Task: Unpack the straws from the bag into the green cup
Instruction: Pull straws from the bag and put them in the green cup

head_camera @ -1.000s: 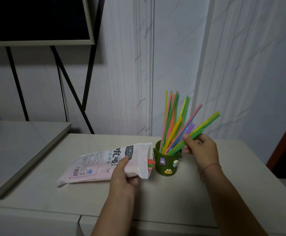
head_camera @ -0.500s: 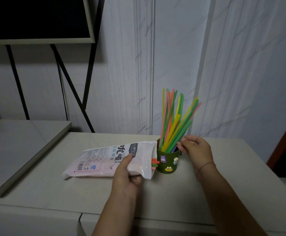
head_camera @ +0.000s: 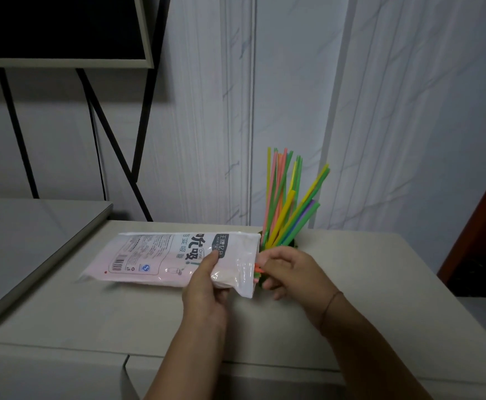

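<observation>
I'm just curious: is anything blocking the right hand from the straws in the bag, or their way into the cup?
Nothing visible. The right hand is at the open mouth of the bag, where straw ends poke out. The green cup stands just behind, crowded with straws.

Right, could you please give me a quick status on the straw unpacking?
Left hand holds bag near its mouth. Right hand at straw ends poking out; pinch unclear. Green cup mostly hidden, holds many straws. Nothing blocking.

Thin dark cord bracelet (head_camera: 329,306)
</observation>
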`<action>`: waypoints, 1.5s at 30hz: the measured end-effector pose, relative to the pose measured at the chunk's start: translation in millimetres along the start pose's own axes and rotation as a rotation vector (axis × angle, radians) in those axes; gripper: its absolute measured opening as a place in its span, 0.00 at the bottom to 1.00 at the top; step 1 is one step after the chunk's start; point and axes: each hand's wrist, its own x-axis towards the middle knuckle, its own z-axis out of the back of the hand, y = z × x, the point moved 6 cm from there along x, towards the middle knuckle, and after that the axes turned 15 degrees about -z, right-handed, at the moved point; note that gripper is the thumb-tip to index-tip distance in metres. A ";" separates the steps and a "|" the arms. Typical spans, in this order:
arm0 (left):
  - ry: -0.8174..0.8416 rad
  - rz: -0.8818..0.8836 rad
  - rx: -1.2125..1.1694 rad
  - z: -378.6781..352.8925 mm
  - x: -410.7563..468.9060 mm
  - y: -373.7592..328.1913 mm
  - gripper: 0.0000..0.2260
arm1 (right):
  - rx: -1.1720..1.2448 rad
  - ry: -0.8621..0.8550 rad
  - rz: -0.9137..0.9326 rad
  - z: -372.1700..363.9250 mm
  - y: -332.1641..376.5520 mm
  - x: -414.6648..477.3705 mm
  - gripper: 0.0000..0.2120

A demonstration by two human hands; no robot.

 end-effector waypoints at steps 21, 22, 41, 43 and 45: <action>-0.032 -0.160 0.055 3.5 -2.1 -17.1 0.15 | 0.364 0.027 -0.245 1.4 -24.6 19.6 0.08; -0.020 -0.207 0.096 1.1 -5.0 -19.3 0.13 | 0.460 0.061 -0.282 -5.0 -27.5 19.5 0.09; 0.077 -0.317 0.191 -9.2 -12.5 -22.7 0.13 | 0.633 0.082 -0.375 -14.7 -28.6 9.8 0.05; 0.040 -0.215 0.110 -4.0 -9.6 -16.1 0.13 | 0.467 -0.001 -0.285 -8.6 -25.7 12.4 0.05; 0.007 -0.126 0.052 -0.2 -7.9 -10.8 0.12 | 0.370 -0.047 -0.177 -4.4 -20.3 14.3 0.06</action>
